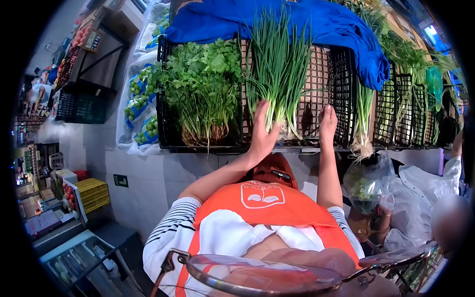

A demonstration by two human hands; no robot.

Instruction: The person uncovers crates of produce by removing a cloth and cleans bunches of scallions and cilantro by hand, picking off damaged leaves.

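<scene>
- Two bare hands are working at the black crate (343, 69), one on each side of its middle.
- The left hand (261, 132) is resting at the lower left of the spring onions (279, 64), fingers stretching forward and thumb spreading toward the pale stalks; it is looking loose, not clenched.
- The right hand (328, 124) is standing well apart from the bunch, released, its straight fingers lying close together near the crate's front edge.
- Those spring onions are occupying the crate's left part, roots pointing toward the person and green tips fanning over the blue cloth (341, 27) behind.
- Over to the left, leafy greens (203, 67) are filling the neighbouring crate, roots facing front.
- Out right, a second bunch of stalks (364, 111) is poking from under the cloth, roots hanging over the front.
- Further right, another person (420, 185) in white is appearing beside a clear bag of greens (367, 183).
</scene>
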